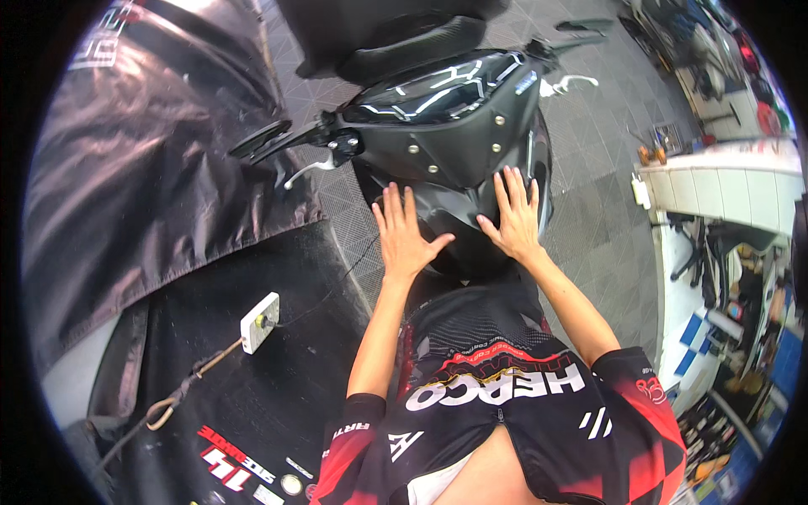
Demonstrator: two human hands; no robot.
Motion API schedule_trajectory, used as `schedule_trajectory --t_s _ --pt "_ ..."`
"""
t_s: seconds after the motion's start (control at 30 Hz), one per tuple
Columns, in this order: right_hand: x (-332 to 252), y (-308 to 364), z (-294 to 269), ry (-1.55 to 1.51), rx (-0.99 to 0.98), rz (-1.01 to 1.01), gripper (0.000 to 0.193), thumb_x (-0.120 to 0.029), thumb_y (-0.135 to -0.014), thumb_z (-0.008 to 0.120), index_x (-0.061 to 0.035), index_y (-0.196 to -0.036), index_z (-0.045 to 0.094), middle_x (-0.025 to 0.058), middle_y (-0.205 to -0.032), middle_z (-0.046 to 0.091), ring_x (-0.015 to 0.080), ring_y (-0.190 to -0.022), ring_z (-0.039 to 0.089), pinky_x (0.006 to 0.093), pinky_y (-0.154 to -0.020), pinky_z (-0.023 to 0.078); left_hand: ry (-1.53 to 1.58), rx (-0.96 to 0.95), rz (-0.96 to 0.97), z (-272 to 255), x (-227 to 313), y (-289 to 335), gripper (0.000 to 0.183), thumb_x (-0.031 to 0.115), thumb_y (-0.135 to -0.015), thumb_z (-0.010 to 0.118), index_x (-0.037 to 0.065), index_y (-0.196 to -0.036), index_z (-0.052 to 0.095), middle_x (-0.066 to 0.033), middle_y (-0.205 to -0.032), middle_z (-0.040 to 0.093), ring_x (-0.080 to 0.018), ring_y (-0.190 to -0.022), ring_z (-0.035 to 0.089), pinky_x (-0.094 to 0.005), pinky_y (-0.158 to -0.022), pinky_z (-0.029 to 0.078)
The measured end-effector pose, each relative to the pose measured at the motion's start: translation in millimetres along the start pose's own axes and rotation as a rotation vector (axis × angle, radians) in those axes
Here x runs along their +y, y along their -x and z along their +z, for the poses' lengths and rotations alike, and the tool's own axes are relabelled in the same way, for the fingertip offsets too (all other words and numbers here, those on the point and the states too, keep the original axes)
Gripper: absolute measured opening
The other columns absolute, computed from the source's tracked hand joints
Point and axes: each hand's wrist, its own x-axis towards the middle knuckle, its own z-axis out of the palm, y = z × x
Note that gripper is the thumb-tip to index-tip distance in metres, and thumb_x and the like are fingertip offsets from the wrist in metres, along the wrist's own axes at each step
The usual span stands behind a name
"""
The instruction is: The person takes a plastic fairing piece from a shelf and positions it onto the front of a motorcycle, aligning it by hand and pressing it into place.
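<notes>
A matte black scooter [459, 147] stands in front of me, with a glossy dark panel [429, 88] on top and several silver bolts on the panel below it. My left hand [404, 240] lies flat on the left of its lower black fairing [442, 202], fingers stretched and thumb out to the side. On the fairing's right side rests my right hand [516, 223], fingers also spread. Neither hand holds anything. White levers show on both handlebars: the left lever [307, 171] and the right lever [581, 82].
A dark, wrinkled cover [160, 168] hangs over something at the left. Below it, a white box-shaped outlet [261, 322] with a cord lies on a black surface. Grey patterned floor [593, 227] surrounds the scooter. At the right stands a white tiled counter [715, 189] with cluttered shelves.
</notes>
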Motion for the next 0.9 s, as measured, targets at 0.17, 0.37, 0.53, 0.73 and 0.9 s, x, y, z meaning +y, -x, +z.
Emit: schedule_trajectory --t_s 0.17,0.37,0.53,0.73,0.9 --pt "-9 -3 36 0.121 -0.066 -0.103 0.095 -0.066 -0.088 0.06 -0.0002 -0.154 0.043 0.0208 -0.164 0.035 0.0322 -0.156 0.027 0.0723 -0.12 0.005 -0.102 -0.094 -0.03 -17 -5 -20 0.142 0.073 -0.051 0.087 -0.007 -0.155 0.033 -0.0315 -0.164 0.026 -0.043 -0.158 0.016 -0.0641 -0.125 0.012" --pt "-13 -10 25 0.074 -0.064 -0.013 0.089 -0.06 -0.085 0.067 0.0001 -0.148 0.05 0.021 -0.16 0.041 0.0343 -0.155 0.03 0.0724 -0.118 0.017 -0.133 -0.088 0.113 -11 -14 -50 0.128 0.074 -0.056 0.084 -0.01 -0.145 0.046 -0.0346 -0.151 0.041 -0.0489 -0.147 0.032 -0.0651 -0.124 0.016" --pt "-30 42 -24 -0.063 0.02 0.15 0.084 -0.045 -0.079 0.077 -0.0034 -0.147 0.05 0.023 -0.154 0.043 0.0429 -0.149 0.033 0.0686 -0.117 0.025 -0.066 -0.077 0.149 -30 -31 -84 0.085 0.069 -0.072 0.082 -0.005 -0.113 0.072 -0.0245 -0.111 0.072 -0.0431 -0.101 0.065 -0.0511 -0.093 0.049" --pt "-41 167 -13 -0.114 0.046 0.567 0.07 -0.03 -0.074 0.082 -0.0032 -0.133 0.057 0.0222 -0.136 0.052 0.0368 -0.131 0.049 0.0497 -0.105 0.043 -0.182 0.176 0.277 -5 -30 -73 0.08 0.063 -0.077 0.083 -0.009 -0.112 0.072 -0.0279 -0.119 0.07 -0.0435 -0.108 0.066 -0.0517 -0.096 0.05" --pt "-61 194 17 -0.233 -0.05 0.875 0.056 -0.034 -0.08 0.074 -0.0022 -0.125 0.062 0.0227 -0.132 0.053 0.0382 -0.123 0.055 0.0554 -0.092 0.052 0.12 0.327 0.6 -12 37 -47 0.078 0.06 -0.078 0.083 -0.01 -0.11 0.072 -0.0284 -0.117 0.071 -0.043 -0.11 0.066 -0.0508 -0.098 0.051"
